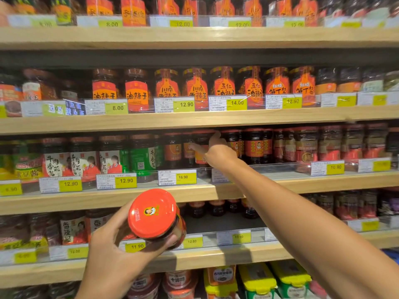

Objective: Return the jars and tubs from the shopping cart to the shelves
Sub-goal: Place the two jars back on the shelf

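Two hands: left hand (121,251) grips red-lidded jar (156,216) above "11.90" tag (135,247).

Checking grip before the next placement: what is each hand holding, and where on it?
Left hand grips the red-lidded jar round its body, below the lid. Right hand holds a jar on the shelf by its side.

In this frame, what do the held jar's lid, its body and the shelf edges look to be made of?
Lid: looks like painted metal, glossy red with a printed logo and a soft sheen.
Jar body in the left hand: probably clear glass, dark contents showing through, though clear plastic is possible.
Shelf edge: light wood or wood-look laminate, matte with faint grain.
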Tool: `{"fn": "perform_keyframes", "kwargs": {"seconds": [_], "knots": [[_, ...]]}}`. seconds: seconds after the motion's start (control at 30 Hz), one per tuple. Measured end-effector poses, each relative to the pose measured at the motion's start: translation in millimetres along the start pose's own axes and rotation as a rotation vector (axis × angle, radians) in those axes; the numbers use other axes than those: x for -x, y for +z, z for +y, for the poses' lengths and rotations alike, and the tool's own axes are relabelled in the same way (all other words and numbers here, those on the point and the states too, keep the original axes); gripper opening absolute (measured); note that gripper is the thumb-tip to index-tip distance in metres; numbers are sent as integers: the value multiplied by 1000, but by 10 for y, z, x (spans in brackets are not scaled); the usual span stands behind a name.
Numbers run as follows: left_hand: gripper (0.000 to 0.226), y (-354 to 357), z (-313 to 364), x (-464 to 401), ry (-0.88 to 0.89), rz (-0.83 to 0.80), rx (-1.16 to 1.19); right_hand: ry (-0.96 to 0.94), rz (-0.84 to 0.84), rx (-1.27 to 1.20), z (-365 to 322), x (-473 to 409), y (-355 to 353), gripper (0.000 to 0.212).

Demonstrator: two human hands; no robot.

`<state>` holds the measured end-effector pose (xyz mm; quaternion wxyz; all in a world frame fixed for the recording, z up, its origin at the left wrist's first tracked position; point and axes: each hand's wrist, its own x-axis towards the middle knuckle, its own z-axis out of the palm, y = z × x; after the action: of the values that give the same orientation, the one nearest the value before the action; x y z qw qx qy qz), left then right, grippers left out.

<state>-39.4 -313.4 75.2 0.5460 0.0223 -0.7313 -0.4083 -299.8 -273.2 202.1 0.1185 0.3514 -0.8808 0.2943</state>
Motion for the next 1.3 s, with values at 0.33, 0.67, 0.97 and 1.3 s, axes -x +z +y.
{"fn": "perform_keyframes", "kwargs": {"seconds": [0.33,0.67,0.97,1.3], "knots": [[71,-28,-14,-138,38,40,-16,-310,252,38,522,922,-118,92],[66,247,124,-665,209,115,58,-451,344,7,1032,1694,-11,79],[76,462,-67,-1121,229,121,7,-432,339,-26,1106,1781,-94,73],[73,576,-358,-1246,199,109,-125,-432,341,-55,1175,1730,-89,72]]}}
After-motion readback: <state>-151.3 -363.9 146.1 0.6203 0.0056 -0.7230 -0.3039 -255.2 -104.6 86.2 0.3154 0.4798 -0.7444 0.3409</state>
